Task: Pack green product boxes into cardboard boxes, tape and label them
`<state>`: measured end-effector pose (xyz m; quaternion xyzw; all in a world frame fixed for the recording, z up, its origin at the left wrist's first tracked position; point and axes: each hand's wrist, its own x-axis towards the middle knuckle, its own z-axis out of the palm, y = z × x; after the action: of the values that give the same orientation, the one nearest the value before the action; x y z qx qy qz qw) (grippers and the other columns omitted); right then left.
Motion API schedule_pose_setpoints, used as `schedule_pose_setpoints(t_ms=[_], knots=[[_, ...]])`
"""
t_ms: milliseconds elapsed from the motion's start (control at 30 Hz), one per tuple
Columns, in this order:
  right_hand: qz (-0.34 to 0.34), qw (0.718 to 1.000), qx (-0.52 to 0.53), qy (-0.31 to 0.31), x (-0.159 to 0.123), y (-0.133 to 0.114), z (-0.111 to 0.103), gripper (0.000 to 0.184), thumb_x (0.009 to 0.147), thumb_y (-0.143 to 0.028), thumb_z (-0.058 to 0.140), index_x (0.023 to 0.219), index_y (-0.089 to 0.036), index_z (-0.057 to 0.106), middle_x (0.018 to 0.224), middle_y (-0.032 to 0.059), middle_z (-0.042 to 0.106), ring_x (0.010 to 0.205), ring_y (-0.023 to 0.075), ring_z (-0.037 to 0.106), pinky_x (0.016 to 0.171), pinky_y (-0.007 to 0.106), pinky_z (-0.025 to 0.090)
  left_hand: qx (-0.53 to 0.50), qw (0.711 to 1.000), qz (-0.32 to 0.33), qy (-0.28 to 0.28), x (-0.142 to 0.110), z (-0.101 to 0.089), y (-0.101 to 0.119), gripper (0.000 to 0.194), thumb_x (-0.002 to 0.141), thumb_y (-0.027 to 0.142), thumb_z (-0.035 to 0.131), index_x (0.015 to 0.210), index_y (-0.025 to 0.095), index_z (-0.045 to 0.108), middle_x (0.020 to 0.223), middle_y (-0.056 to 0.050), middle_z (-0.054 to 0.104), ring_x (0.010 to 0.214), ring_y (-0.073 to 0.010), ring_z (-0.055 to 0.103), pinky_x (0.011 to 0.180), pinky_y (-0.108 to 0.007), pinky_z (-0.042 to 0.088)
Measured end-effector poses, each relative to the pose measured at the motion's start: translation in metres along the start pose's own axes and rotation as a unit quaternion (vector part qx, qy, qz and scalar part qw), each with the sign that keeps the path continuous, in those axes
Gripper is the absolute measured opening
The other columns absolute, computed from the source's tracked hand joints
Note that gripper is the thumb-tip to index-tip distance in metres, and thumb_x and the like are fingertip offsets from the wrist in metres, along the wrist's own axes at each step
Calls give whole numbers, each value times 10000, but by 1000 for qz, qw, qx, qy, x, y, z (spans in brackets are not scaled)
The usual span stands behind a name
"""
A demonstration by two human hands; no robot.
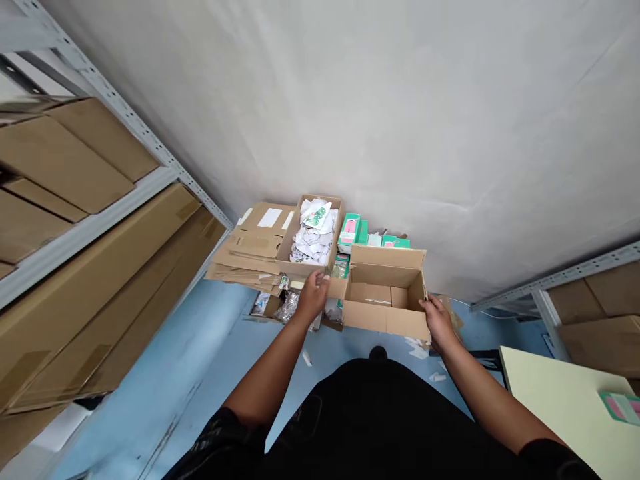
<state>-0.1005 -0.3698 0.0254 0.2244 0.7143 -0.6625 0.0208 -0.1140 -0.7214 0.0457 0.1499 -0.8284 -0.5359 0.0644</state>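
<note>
Carton, brown, open at the top, flaps spread outward, is held in front of the person, bottom panels visible inside. Left hand is at the carton's left end, fingers grasping the left flap. Right hand is at its right end, fingers grasping the edge there.

Just left of the carton and slightly beyond: shallow cardboard box full of crumpled white paper, top piece with a green print. Farther left of the carton: stack of flattened cardboard, white labels on top. Behind the carton: green-and-pink boxes, against the grey wall. Left of the carton and lower: clear plastic wrap, crinkled. Below the carton: blue floor with white paper scraps.

Right of the carton and nearer the person: pale yellow worktop, one green-and-pink packet on it. Far left of the carton: metal shelving loaded with brown boxes. Far right of the carton: second rack, also holding brown boxes. Person wears a black top.
</note>
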Motion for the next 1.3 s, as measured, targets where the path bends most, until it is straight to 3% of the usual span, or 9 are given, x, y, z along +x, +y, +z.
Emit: schedule_pose_setpoints(t_ms=[200, 433, 600, 767, 867, 933, 1100, 1233, 1300], knots=[[58, 996, 51, -49, 41, -20, 3, 513, 699, -422, 706, 1182, -253, 723, 1028, 34, 807, 929, 312, 751, 722, 369, 588, 128, 991, 38, -18, 61, -32, 11, 355, 889, 453, 620, 1125, 205, 713, 1056, -62, 762, 991, -235, 698, 905, -331, 532], [75, 994, 50, -60, 62, -39, 3, 482, 682, -415, 722, 1136, -254, 738, 960, 28, 809, 896, 308, 755, 679, 348, 580, 331, 940, 29, -81, 140, -33, 14, 234, 859, 358, 680, 1029, 202, 725, 1037, -78, 759, 977, -244, 671, 822, -298, 478], [76, 995, 61, -34, 57, -39, 13, 533, 686, -428, 733, 1190, -256, 722, 992, 27, 801, 920, 301, 751, 711, 355, 584, 361, 930, 25, -59, 202, -33, 10, 226, 883, 299, 631, 1061, 200, 729, 1071, -106, 751, 1011, -273, 664, 849, -324, 476], [80, 995, 46, 39, 36, -37, 37, 516, 687, -440, 735, 1169, -258, 738, 980, 34, 797, 877, 310, 738, 675, 368, 570, 349, 934, 76, -18, 271, -35, -2, 536, 886, 286, 650, 1400, 150, 575, 1413, -189, 593, 1291, -326, 565, 1056, -377, 440], [80, 993, 54, 72, 21, -35, 56, 556, 687, -443, 730, 1211, -255, 723, 997, 31, 793, 868, 298, 733, 666, 357, 561, 368, 926, 69, -36, 308, -32, -10, 703, 862, 328, 704, 1489, 123, 458, 1464, -234, 527, 1322, -358, 541, 1053, -407, 445], [83, 990, 47, 103, 12, -32, 67, 575, 686, -452, 729, 1219, -237, 722, 1003, 36, 790, 871, 294, 731, 670, 348, 553, 391, 916, 61, -75, 326, -28, -13, 622, 868, 329, 697, 1428, 133, 510, 1372, -226, 597, 1242, -357, 592, 994, -409, 467], [83, 986, 36, 138, -2, -28, 82, 570, 688, -462, 724, 1204, -221, 735, 1040, 51, 788, 916, 311, 725, 695, 350, 539, 384, 912, 106, -96, 335, -27, -3, 175, 914, 243, 573, 1032, 179, 684, 1043, -144, 720, 1014, -298, 656, 829, -351, 463], [86, 985, 51, 140, -1, -35, 90, 575, 689, -449, 729, 1220, -226, 728, 1021, 53, 792, 943, 324, 726, 715, 362, 543, 251, 951, 174, -46, 311, -44, 30, 120, 911, 268, 575, 964, 205, 662, 901, -42, 690, 841, -202, 624, 742, -284, 450], [82, 985, 54, 141, 2, -40, 94, 580, 692, -447, 726, 1228, -225, 720, 1025, 49, 793, 954, 324, 724, 724, 363, 545, 180, 950, 245, -76, 288, -54, 53, 152, 932, 318, 575, 994, 203, 653, 879, -16, 667, 793, -173, 599, 736, -268, 463]])
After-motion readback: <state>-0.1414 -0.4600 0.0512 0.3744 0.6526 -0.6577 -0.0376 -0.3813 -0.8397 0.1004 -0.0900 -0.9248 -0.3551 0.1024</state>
